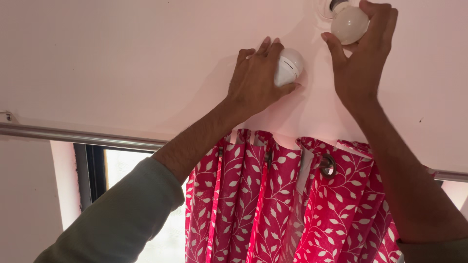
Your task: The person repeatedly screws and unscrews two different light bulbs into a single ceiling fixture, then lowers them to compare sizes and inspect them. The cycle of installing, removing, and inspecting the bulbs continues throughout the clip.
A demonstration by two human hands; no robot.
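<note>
1. I take the wall socket [330, 6] high on the pale pink wall [122, 63] as my landmark; only its lower edge shows at the top of the view.
2. A round white bulb [349, 23] sits in that socket, hanging just below it and tilted down to the right.
3. My right hand [361, 58] is raised to this bulb: the fingers curl over its right side and the thumb reaches up on its left, so the bulb lies cupped between them. Fingers and thumb look to be touching the glass, though how firmly they press I cannot tell.
4. Below and to the left of the socket, my left hand [256, 83] holds a second white bulb [288, 66] against the wall. The fingers wrap over its base end and the thumb presses along its underside; the rounded end pokes out to the right, toward the socket.
5. The two bulbs are near each other but apart.
6. Well below the socket a metal curtain rod [73, 135] runs across the wall, carrying a red curtain with white leaf print [273, 204] by its eyelets.
7. Left of the curtain, far down from the socket, a bright window [122, 165] shows behind my grey-green sleeve [122, 214].
</note>
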